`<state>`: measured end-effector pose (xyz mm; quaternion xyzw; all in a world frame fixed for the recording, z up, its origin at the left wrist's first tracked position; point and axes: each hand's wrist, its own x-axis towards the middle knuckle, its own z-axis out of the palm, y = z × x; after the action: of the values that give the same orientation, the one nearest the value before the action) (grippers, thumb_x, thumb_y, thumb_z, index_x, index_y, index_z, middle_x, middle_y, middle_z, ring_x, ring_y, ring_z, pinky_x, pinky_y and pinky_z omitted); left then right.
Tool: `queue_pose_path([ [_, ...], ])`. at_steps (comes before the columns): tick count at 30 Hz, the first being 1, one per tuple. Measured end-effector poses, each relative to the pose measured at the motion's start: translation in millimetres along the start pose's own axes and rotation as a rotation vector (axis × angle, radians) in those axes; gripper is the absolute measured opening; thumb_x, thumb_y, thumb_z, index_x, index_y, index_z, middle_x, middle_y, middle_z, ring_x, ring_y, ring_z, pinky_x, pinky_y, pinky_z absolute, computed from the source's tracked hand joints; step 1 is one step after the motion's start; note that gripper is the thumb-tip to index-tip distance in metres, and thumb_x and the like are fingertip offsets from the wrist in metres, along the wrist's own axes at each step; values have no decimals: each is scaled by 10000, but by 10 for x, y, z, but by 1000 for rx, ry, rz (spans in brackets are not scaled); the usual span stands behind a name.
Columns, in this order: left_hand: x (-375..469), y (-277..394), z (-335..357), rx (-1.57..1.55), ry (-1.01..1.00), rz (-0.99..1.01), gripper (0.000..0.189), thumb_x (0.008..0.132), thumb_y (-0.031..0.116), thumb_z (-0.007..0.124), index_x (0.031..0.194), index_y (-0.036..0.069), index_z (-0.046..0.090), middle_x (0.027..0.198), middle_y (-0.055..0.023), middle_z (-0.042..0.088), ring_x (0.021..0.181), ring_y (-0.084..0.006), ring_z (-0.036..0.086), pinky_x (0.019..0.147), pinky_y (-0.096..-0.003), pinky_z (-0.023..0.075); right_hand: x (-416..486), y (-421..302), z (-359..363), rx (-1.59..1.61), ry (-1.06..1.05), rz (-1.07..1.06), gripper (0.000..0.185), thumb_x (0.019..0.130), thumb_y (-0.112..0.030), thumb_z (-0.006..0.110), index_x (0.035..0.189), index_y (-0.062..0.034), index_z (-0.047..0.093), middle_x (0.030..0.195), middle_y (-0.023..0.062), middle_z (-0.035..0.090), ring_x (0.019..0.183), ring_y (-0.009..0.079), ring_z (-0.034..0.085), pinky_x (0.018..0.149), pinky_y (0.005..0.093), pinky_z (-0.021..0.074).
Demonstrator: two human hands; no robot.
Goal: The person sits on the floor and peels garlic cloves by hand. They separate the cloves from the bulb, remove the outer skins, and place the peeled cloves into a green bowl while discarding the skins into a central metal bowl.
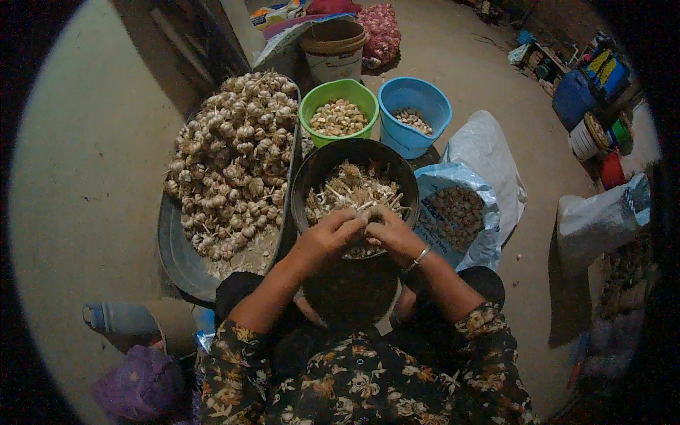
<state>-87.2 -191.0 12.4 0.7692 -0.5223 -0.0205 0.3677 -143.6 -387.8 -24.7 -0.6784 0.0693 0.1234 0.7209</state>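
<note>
My left hand and my right hand meet over the near part of a dark bucket. Their fingers are bent together at the tips; whatever may be pinched there is too small and hidden to make out. Dry garlic stalks and roots fill the bucket below them. To the left, a heap of whole garlic bulbs is piled in a long grey tub, with loose skins at its near end. A bracelet circles my right wrist.
Beyond the dark bucket stand a green basin of peeled-looking cloves and a blue bucket with some cloves. An opened sack of garlic cloves is at right, beside a white sack. A large pail and a red mesh sack stand behind.
</note>
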Motion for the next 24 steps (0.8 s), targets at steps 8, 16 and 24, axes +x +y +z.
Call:
queue_pose_path([
  [8, -82, -34, 56, -72, -52, -79, 578, 692, -27, 660, 1248, 61, 528, 1196, -146, 547, 1104, -327, 559, 925, -353, 476, 50, 325, -2, -468, 47, -290, 253, 859, -141, 520, 1079, -25, 476, 935, 109, 507, 882, 173, 499, 796, 322, 435],
  [16, -85, -59, 33, -135, 52, -173, 580, 693, 57, 780, 1215, 67, 528, 1157, -126, 571, 1010, -264, 592, 852, -340, 499, 159, 258, -53, -151, -113, -44, 255, 942, -219, 554, 1109, -36, 497, 945, 31, 545, 829, 113, 519, 740, 264, 456],
  [24, -38, -82, 3, -585, 175, -605, 453, 772, 140, 764, 1154, 43, 542, 1024, -77, 604, 941, -121, 568, 806, -271, 479, 10, 38, 149, -40, 124, -123, 260, 901, -227, 640, 1067, -37, 578, 920, 41, 615, 869, 108, 570, 756, 273, 478],
])
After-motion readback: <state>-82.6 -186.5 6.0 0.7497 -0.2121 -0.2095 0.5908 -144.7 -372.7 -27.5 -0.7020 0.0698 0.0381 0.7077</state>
